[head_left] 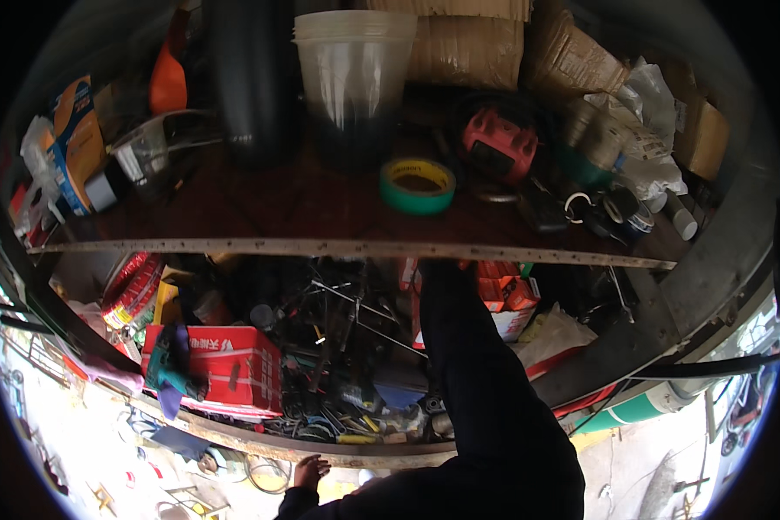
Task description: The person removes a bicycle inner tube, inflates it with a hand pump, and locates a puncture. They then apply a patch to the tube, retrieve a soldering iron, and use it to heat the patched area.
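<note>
My right arm in a dark sleeve [485, 373] reaches up into the lower shelf and passes under the upper board. The upper shelf's edge hides my right hand, so its fingers and anything in them do not show. Orange-and-white boxes [513, 299] lie close by that arm. Low by the shelf's front rim [234, 444] is my left hand [310, 471], its fingers loosely bent and apart, with nothing seen in them. Hand tools, metal rods [368, 305] and small parts lie heaped in the middle, beside a red carton [243, 368] with a teal tool [172, 373] at its left.
On the upper shelf [260, 208] stand a roll of green tape [418, 186], stacked clear plastic tubs [351, 78], a red device [500, 143] and cardboard boxes [464, 48]. Keys [578, 206] lie at the right. Coiled red hose [133, 286] sits at the lower shelf's left end.
</note>
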`<state>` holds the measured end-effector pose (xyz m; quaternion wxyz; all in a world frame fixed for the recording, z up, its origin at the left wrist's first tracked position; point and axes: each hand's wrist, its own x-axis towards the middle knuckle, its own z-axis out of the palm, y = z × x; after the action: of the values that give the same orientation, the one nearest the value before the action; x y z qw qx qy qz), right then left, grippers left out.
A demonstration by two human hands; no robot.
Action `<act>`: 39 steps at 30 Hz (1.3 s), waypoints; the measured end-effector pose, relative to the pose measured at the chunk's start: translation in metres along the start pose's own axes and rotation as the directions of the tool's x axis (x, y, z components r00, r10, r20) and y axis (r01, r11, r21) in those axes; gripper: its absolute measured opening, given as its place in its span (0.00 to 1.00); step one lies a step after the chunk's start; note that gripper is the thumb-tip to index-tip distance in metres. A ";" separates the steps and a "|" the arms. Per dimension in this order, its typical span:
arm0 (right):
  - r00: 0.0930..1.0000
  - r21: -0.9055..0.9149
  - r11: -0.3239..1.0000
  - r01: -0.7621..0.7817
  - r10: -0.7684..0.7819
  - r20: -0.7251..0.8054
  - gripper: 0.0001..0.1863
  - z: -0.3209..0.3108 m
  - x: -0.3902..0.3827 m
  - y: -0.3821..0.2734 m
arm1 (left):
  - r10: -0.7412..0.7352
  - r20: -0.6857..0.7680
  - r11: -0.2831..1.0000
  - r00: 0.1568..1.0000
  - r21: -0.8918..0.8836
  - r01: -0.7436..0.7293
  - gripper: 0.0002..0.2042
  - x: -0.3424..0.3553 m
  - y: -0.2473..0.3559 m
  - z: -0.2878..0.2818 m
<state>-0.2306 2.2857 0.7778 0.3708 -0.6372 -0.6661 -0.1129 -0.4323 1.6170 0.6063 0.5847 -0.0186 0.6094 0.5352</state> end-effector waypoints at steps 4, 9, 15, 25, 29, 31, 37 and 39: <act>0.956 -0.088 0.994 -0.073 0.094 0.279 0.18 -0.005 0.011 -0.006 | -0.086 -0.016 0.984 0.996 -0.159 0.082 0.16 -0.006 -0.021 -0.020; 0.941 -0.052 0.998 -0.028 0.043 0.335 0.17 -0.017 0.010 0.019 | -0.171 -0.003 0.972 0.985 -0.164 0.168 0.16 -0.018 -0.045 -0.037; 0.927 0.056 0.998 -0.004 -0.017 0.375 0.16 -0.052 0.021 0.057 | -0.183 -0.028 0.974 0.983 -0.140 0.177 0.16 -0.013 -0.038 -0.033; 0.908 0.308 0.947 -0.085 -0.054 0.416 0.15 -0.139 0.051 0.093 | -0.128 -0.029 0.992 0.991 0.001 0.128 0.16 -0.006 -0.001 -0.004; 0.883 0.449 0.878 -0.169 -0.068 0.465 0.14 -0.181 0.064 0.091 | -0.125 0.007 0.992 0.992 0.029 0.125 0.15 -0.005 0.003 0.006; 0.861 0.522 0.823 -0.224 -0.083 0.502 0.14 -0.202 0.068 0.086 | -0.124 -0.003 0.990 0.992 0.069 0.124 0.18 -0.003 0.004 0.010; 0.768 0.684 0.612 -0.397 -0.187 0.612 0.14 -0.254 0.059 0.050 | -0.092 0.064 0.995 0.994 0.049 0.089 0.15 0.001 0.013 0.016; 0.723 0.719 0.527 -0.452 -0.256 0.642 0.14 -0.272 0.047 0.025 | -0.057 0.077 0.998 0.995 0.018 0.056 0.13 -0.001 0.021 0.022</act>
<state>-0.1081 2.1565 0.9899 0.3639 -0.4093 -0.6793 0.4885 -0.4300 1.6401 0.6260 0.6228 -0.0105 0.5897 0.5140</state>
